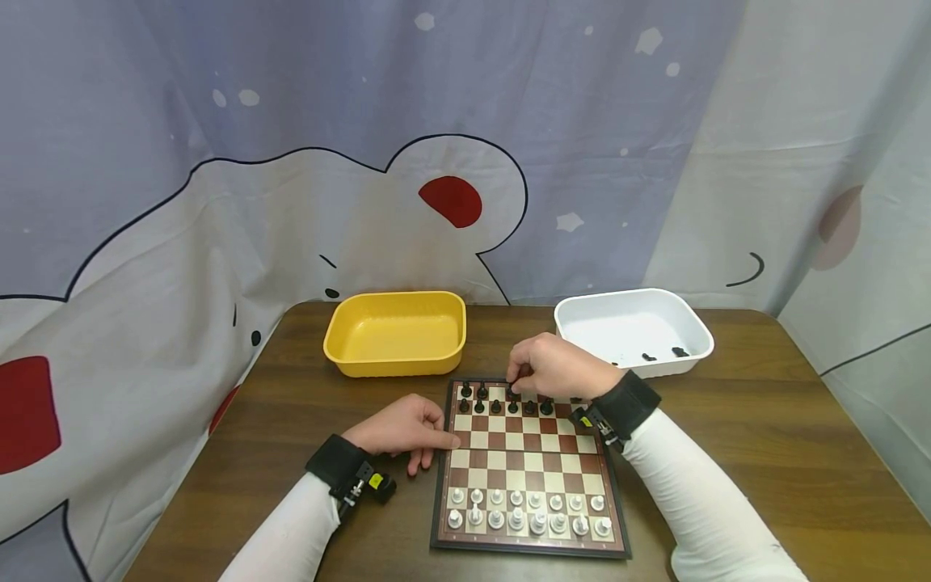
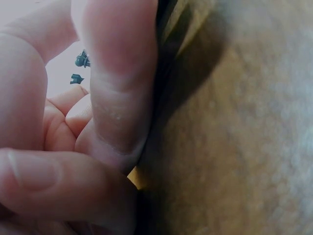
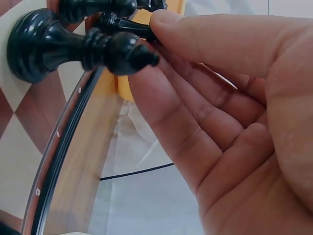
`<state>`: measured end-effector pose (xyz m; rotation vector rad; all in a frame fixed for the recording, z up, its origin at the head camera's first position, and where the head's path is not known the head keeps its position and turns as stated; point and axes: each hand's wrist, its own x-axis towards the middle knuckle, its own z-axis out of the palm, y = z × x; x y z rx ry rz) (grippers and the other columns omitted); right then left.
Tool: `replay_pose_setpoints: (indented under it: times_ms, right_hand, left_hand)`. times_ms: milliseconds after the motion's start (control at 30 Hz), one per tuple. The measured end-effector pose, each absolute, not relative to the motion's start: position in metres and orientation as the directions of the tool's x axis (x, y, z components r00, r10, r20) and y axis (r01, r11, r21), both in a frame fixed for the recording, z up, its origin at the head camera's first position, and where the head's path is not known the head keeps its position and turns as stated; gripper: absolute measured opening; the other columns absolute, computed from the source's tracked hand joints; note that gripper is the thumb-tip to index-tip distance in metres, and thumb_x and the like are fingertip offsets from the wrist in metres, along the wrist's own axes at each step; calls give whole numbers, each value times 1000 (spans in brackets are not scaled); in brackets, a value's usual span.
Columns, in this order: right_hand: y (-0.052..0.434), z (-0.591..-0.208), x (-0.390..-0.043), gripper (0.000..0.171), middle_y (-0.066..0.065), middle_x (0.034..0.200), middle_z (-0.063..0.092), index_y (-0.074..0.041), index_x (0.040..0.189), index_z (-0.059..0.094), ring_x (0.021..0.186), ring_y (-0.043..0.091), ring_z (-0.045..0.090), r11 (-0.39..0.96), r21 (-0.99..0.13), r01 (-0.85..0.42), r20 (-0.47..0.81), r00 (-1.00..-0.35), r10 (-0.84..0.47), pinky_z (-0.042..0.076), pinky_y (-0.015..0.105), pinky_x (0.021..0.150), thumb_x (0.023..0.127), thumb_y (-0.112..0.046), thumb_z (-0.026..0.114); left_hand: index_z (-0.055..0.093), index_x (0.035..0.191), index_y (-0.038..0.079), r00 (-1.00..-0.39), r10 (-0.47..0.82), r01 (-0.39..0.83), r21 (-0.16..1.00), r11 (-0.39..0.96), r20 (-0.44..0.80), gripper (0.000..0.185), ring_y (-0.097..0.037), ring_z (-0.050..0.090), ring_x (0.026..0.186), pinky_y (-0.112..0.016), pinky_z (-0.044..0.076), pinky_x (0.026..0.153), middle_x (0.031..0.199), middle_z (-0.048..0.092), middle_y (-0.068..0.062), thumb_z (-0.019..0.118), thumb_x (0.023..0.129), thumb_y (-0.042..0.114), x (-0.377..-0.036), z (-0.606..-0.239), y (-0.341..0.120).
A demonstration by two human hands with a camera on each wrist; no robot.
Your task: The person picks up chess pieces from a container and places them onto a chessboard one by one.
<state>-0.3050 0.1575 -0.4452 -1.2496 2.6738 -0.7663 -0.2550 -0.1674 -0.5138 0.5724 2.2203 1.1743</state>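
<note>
Right hand (image 1: 556, 368) sits over the far edge of the chessboard (image 1: 527, 469), its fingers (image 3: 205, 44) curled down onto a black chess piece (image 3: 124, 24) in the back row, roughly mid-row. In the right wrist view a fingertip touches that piece's top and the thumb lies alongside; looks like a pinch, but the piece is mostly hidden behind its neighbour, so which piece it is can't be told. It stands upright on its square, long axis vertical to the board, base down and tip up toward the hand. In the wrist view that reads as lying sideways, tip toward the palm, which is just the camera angle. The neighbouring black piece (image 3: 73, 44) stands the same way, just beside it. Left hand (image 1: 403, 428) rests on the desk (image 1: 764, 436) at the board's left edge, fingers loosely bent, fingertips touching the board frame, gripping nothing. Remaining black pieces fill the two far rows, with gaps in the back row on the right, partly hidden by the hand. The white pieces (image 1: 527, 513) stand in full rows at the near edge. The yellow tray (image 1: 396, 331) lies beyond the board to the left, the white tray (image 1: 633, 330) to the right with a few black pieces (image 1: 662, 354) lying in it.
</note>
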Motion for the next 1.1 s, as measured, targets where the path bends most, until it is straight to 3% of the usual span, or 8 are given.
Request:
replay_pose_setpoints:
  times_ms: [400, 633, 767, 1100]
  right_hand:
    - [158, -444, -304, 19, -15, 91, 72, -20, 95, 79, 78, 2, 67, 563, -481, -672, 76, -672, -737, 59, 30, 72, 93, -4, 89]
    - [161, -438, -304, 22, -9, 99, 76, -13, 108, 82, 86, 3, 70, 580, -486, -653, 63, -689, -722, 61, 30, 80, 91, -4, 91]
    - [168, -434, -306, 24, -1, 105, 79, -9, 114, 82, 89, 5, 72, 578, -502, -644, 81, -700, -710, 62, 32, 83, 92, -6, 91]
    - [197, -420, -313, 14, -7, 103, 78, -15, 112, 82, 91, 12, 72, 646, -455, -613, 187, -775, -603, 60, 41, 84, 99, -13, 87]
  left_hand:
    - [72, 79, 9, -752, 597, 109, 840, 532, -280, 47, -18, 68, 45, -24, 32, 38, 65, 75, -12, 86, 98, 50, -257, -515, -168]
    - [72, 79, 9, -752, 600, 116, 841, 528, -273, 47, -18, 68, 45, -23, 32, 38, 65, 74, -12, 86, 98, 49, -256, -514, -168]
    - [72, 79, 7, -752, 601, 122, 841, 528, -269, 48, -18, 68, 45, -23, 32, 38, 64, 74, -12, 85, 98, 49, -255, -512, -167]
    - [71, 79, 7, -752, 602, 122, 841, 527, -268, 48, -19, 69, 46, -23, 31, 38, 65, 74, -11, 85, 99, 49, -253, -511, -167]
